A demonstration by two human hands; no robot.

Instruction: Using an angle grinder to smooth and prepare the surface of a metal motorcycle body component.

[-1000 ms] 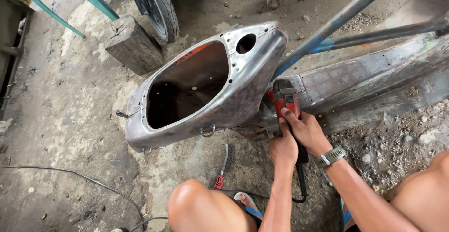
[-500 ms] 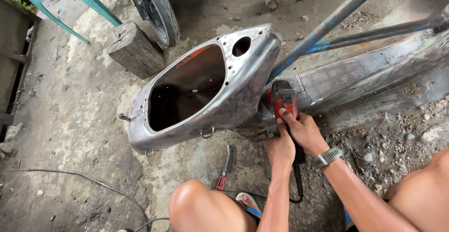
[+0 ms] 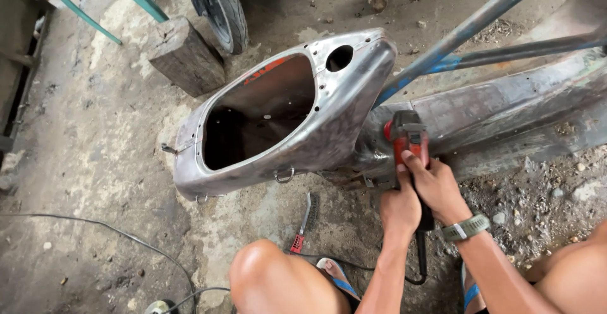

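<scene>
Head view, looking down past my knees.

Item: red angle grinder (image 3: 406, 138). Both my hands are wrapped round it. My right hand (image 3: 436, 187) sits nearer the head, forefinger stretched along the red housing to steer it. My left hand (image 3: 399, 208) clasps the black handle further back, so the tool has two anchors and cannot kick sideways. The disc end is pressed against the metal, where the shell meets the long panel; the disc itself is hidden from me.

Item: bare-metal scooter body shell (image 3: 297, 124). It lies on its side on the concrete floor (image 3: 95, 162), big opening facing up and left, stripped to grey steel with a trace of red paint at the rim. It is tipped this way so the seam faces me.

Item: long rusty metal panel (image 3: 512, 111), running off right behind the grinder, with blue-painted tubes (image 3: 468, 29) crossing above it.

Item: wire brush with red handle (image 3: 305, 219), on the floor just beside my left knee, near to hand.

Item: power cable (image 3: 420, 263), trailing from the handle down between my legs, clear of the disc.

Item: wooden block (image 3: 185, 58) and tyre (image 3: 221, 7), well apart, top left.

Item: wristwatch (image 3: 465, 228) on my right wrist.
</scene>
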